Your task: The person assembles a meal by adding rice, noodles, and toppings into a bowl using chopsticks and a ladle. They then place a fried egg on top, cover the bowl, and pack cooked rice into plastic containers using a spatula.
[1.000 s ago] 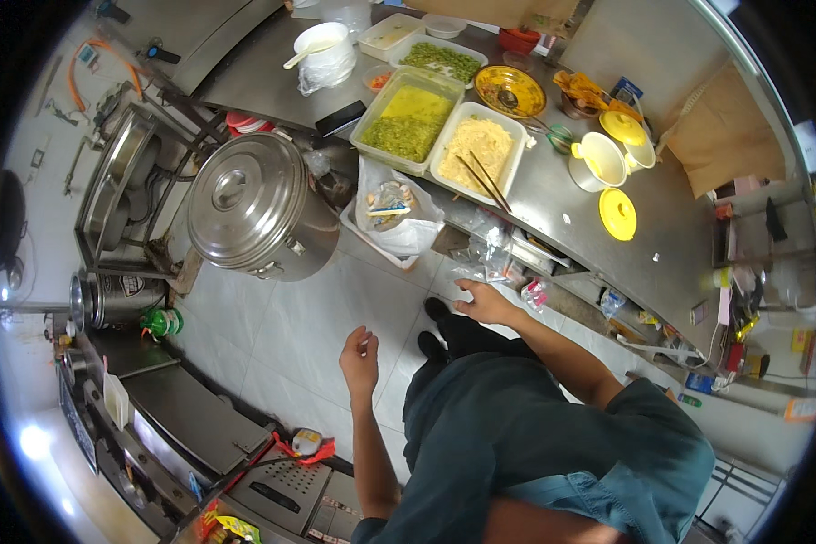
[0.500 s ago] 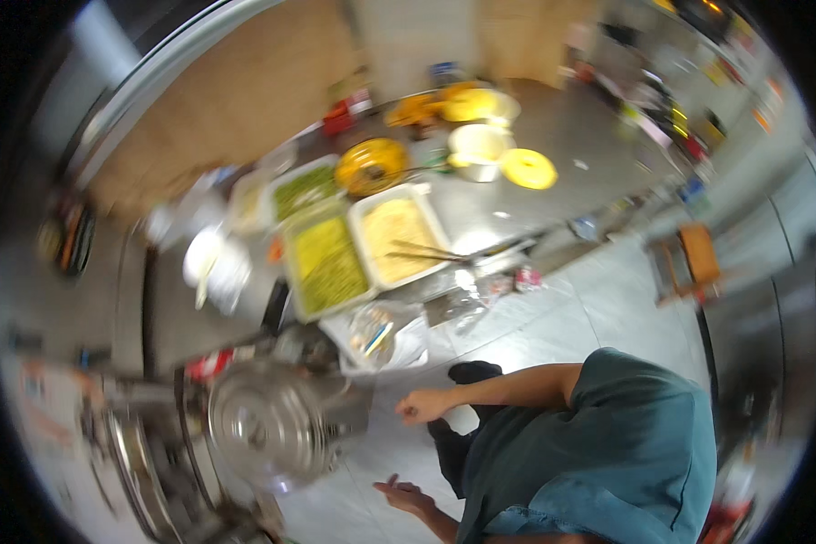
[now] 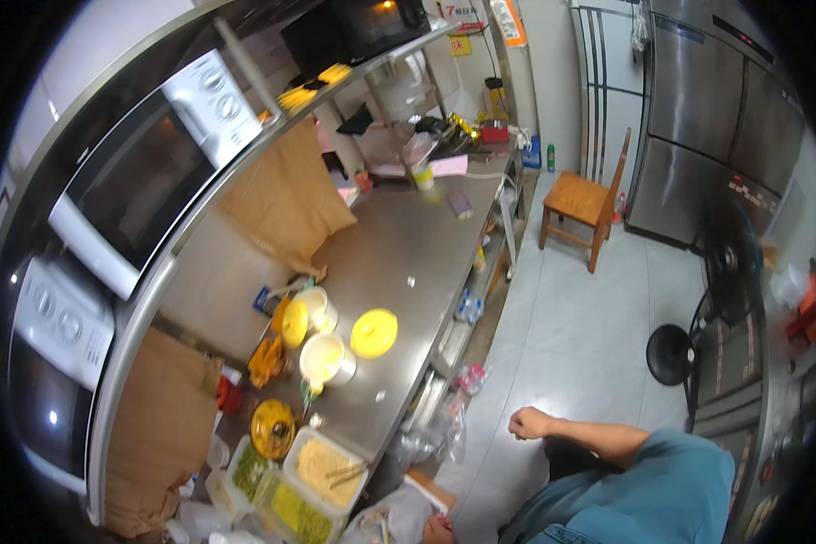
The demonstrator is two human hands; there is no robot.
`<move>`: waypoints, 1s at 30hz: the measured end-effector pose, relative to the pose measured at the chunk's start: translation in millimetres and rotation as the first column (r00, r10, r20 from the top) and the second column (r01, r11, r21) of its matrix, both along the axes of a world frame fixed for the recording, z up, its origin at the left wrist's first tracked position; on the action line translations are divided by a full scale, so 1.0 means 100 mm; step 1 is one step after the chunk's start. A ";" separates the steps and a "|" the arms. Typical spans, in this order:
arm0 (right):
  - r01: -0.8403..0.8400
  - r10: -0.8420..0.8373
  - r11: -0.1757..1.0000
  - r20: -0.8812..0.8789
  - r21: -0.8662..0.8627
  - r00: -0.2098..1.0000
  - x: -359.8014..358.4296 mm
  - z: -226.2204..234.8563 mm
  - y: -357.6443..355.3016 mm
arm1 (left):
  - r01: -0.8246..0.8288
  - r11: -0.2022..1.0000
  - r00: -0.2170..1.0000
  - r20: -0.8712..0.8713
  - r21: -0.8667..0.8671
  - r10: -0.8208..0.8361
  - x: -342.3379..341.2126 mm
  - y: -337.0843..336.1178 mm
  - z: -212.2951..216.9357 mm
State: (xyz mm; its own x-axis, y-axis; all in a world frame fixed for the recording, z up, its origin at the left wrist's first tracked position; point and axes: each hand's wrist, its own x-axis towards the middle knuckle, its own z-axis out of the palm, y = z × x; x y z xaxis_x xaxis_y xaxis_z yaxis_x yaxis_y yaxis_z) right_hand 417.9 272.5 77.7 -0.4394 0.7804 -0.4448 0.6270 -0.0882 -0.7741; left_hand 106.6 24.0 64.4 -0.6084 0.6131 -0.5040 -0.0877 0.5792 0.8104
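My right hand [image 3: 528, 422] is curled into a fist over the pale tiled floor, apart from the steel counter [image 3: 408, 263] and beside some clear plastic bags [image 3: 444, 419] at its lower shelf. Nothing shows inside the fist. My left hand [image 3: 437, 529] is just a sliver at the bottom edge, next to a white bag [image 3: 392, 521]; its fingers are hidden. My teal shirt [image 3: 644, 499] fills the lower right.
On the counter stand a loose yellow lid [image 3: 374, 332], a white pot [image 3: 325, 360] and trays of food [image 3: 322, 467]. A wooden chair [image 3: 587, 201], a black standing fan [image 3: 698, 335] and steel refrigerators [image 3: 725, 118] are to the right. Microwaves [image 3: 145, 181] sit on the shelf above.
The view has swung away from the big steel pot toward the far end of the counter. My right hand has come off the counter's edge and closed into a fist.
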 end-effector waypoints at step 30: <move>0.460 -0.307 0.282 -0.375 0.842 0.875 1.80 3.70 11.43 | 0.136 0.988 0.990 0.028 0.072 -0.139 2.54 7.08 -0.21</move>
State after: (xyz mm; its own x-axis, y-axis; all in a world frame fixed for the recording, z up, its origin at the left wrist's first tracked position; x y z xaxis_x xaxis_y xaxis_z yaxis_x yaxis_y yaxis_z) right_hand 597.7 1415.4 448.2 0.0422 0.7593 0.6494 0.6260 0.4865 -0.6095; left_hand 360.9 732.4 43.2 -0.4995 0.7239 -0.4759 -0.0387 0.5301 0.8470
